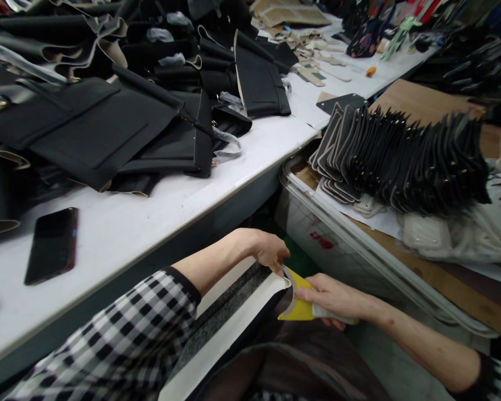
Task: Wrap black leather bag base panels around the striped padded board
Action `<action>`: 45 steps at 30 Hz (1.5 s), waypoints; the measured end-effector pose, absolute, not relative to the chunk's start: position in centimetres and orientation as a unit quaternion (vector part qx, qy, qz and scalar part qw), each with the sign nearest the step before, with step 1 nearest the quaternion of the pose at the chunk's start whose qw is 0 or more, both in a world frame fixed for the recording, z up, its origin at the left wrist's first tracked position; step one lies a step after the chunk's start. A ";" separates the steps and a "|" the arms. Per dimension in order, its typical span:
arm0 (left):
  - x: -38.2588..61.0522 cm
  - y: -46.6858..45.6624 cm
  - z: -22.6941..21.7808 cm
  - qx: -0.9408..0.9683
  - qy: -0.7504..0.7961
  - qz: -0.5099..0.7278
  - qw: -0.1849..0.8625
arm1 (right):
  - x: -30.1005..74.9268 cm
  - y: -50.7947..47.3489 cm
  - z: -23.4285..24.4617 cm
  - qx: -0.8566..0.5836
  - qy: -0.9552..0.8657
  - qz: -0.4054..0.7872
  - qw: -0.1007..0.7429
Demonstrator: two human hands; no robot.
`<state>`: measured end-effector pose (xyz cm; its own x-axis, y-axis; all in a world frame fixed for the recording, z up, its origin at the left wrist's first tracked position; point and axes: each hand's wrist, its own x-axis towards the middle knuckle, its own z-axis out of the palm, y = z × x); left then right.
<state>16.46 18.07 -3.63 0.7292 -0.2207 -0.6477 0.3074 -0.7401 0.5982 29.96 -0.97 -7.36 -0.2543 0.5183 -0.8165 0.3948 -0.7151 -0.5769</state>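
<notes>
Across my lap lies a long panel [234, 320] with pale edge strips and a dark, speckled middle, dark material beside it. My left hand [271, 250] is closed at the panel's far end, fingertips bent down near a curled pale edge; what they pinch is partly hidden. My right hand [332, 295] grips a flat yellow piece [296, 311] with a greyish curved edge, thumb on top. A pale, flat part shows beneath that hand. The yellow piece meets the panel's end; I cannot tell whether they are joined.
Black bags [87, 128] are heaped on the white table [150, 223] to the left, with a phone [52, 245] near its edge. On the right, a plastic bin [317, 234] stands under a row of black flaps [409, 156]. Pale scraps [317, 55] lie farther back.
</notes>
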 end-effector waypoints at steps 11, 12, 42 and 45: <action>15.8 18.1 -3.9 0.872 0.019 -0.337 0.355 | 28.6 -1.1 -7.0 -0.622 -0.351 0.698 0.052; 15.7 18.1 -3.9 0.873 0.015 -0.336 0.352 | 28.5 -1.1 -7.0 -0.624 -0.347 0.699 0.051; 14.8 19.0 -4.6 0.913 0.034 -0.257 0.314 | 21.3 -1.6 -8.6 -0.653 -0.162 0.706 0.222; 14.6 19.0 -4.2 0.914 0.042 -0.261 0.309 | 20.3 -1.6 -8.7 -0.653 -0.134 0.705 0.243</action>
